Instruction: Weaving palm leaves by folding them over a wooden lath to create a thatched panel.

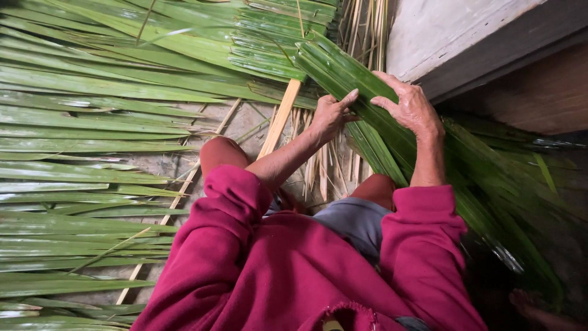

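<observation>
A long bundle of green palm leaves (343, 73) runs diagonally from the upper middle down to the right, across my lap. My left hand (331, 113) presses flat on the bundle's near side, fingers together and pointing right. My right hand (410, 107) curls over the bundle's top edge beside it, fingers bent onto the leaves. Both arms wear magenta sleeves (233, 202) pushed up to the forearm.
Many loose green palm leaflets (92, 141) lie spread over the floor on the left. Pale leaf midribs and a flat wooden strip (278, 119) lie under my hands. A grey concrete ledge (465, 37) stands at the upper right. Toes of a bare foot (539, 309) show at the lower right.
</observation>
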